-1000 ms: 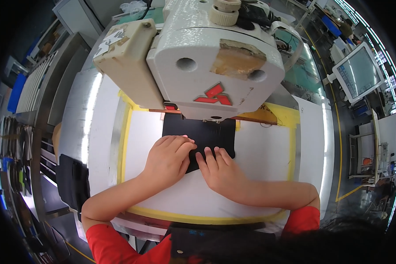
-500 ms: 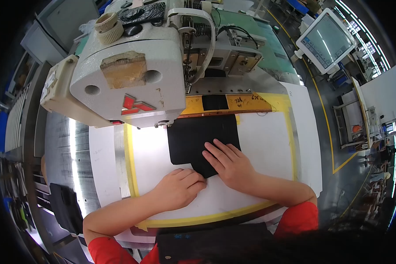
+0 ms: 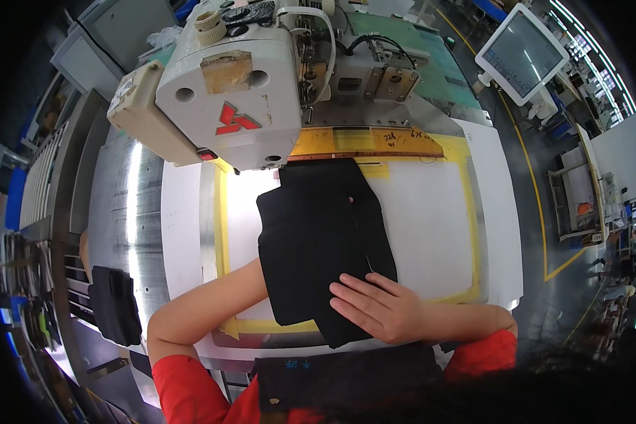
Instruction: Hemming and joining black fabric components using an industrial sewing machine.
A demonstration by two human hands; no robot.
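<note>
A black fabric piece (image 3: 311, 233) lies in front of the sewing machine head (image 3: 226, 99), its far edge near the yellow clamp strip (image 3: 396, 143). A lengthwise slit and a pale loose thread show on its right half. My left forearm (image 3: 212, 300) runs beneath the fabric, which hides the hand and its fingers. At the slit's far end peeks a small pinkish spot, perhaps a fingertip. My right hand (image 3: 373, 305) rests flat on the near right part of the fabric, fingers stretched out.
Under the fabric is a white work plate (image 3: 431, 233) framed with yellow tape. A metal table (image 3: 113, 212) lies to the left, with folded black fabric (image 3: 114, 304) at its near edge. A screen on an arm (image 3: 521, 55) stands far right.
The black fabric has come toward me from the clamp strip, and more of it shows. My left hand has slipped underneath it. My right hand has moved nearer, still on the fabric.
</note>
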